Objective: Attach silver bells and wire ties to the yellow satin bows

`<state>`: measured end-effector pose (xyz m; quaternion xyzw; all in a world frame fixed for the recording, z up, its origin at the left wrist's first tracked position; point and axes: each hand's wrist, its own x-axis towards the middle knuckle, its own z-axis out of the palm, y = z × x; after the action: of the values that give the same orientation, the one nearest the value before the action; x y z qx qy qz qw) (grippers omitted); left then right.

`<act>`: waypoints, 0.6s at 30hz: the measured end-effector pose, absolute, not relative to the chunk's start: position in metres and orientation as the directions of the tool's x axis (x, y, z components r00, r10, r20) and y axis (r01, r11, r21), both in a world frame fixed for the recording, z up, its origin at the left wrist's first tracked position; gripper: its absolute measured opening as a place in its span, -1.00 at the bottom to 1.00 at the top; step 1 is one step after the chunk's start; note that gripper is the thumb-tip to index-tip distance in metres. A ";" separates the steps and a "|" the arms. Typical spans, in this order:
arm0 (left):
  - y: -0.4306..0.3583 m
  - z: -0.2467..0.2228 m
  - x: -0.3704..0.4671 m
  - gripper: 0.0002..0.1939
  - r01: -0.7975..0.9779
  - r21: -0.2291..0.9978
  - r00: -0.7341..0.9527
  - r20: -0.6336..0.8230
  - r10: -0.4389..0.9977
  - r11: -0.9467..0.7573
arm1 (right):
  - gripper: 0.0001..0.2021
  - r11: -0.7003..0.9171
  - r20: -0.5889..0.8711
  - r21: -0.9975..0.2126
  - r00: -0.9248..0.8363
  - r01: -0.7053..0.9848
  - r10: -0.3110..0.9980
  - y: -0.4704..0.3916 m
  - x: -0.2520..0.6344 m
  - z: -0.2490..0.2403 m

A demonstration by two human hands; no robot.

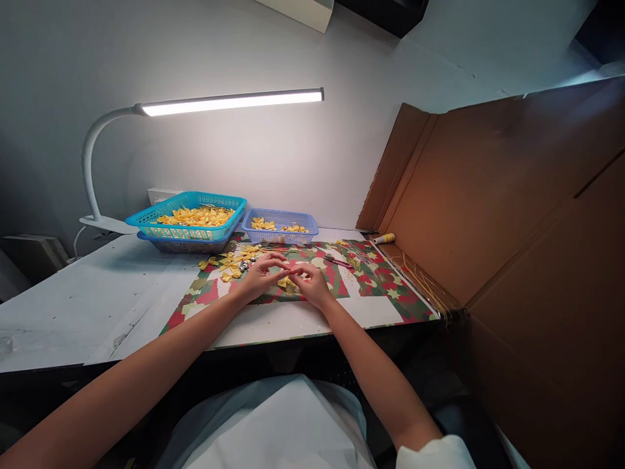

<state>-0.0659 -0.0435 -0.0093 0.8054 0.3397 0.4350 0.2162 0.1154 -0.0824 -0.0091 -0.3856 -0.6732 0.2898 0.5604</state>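
My left hand (263, 277) and my right hand (311, 284) meet over the patterned sheet, fingertips pinched close together. A small yellow ribbon bow (286, 283) shows just under the fingertips, and both hands appear to grip it; the exact hold is partly hidden by my fingers. Several loose yellow bows (229, 264) lie beyond my left hand, beside some small shiny silver pieces (243, 266). To the right of my right hand rests a reddish slim tool (338, 262), too small to make out, near scattered gold bits (361, 264).
A turquoise basket (234, 218) heaped with yellow bows sits on another basket at the back left; a blue-violet basket (307, 236) with bows stands beside it. A lit lamp (234, 102) reaches overhead. Cardboard (512, 195) walls the right side, with a glue-like tube (383, 239) near it.
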 end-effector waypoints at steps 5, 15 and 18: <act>-0.045 -0.012 -0.069 -0.75 0.542 0.520 0.402 0.530 0.747 -0.660 | -0.89 0.516 0.522 -0.846 0.014 0.136 0.853 -0.079 0.119 -0.010; -0.041 -0.021 -0.071 -0.79 0.698 0.388 0.458 0.405 0.791 -0.602 | -0.60 0.430 0.419 -0.899 0.126 -0.082 0.899 -0.078 0.134 -0.006; -0.036 -0.024 -0.072 -0.77 0.681 0.436 0.442 0.396 0.805 -0.589 | -0.57 0.435 0.417 -0.894 0.159 -0.103 0.895 -0.078 0.143 -0.003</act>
<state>-0.0723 -0.0365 -0.0242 0.8425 0.4408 0.2908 0.1067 0.1428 -0.0783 -0.0034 -0.3750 -0.5280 0.3764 0.6626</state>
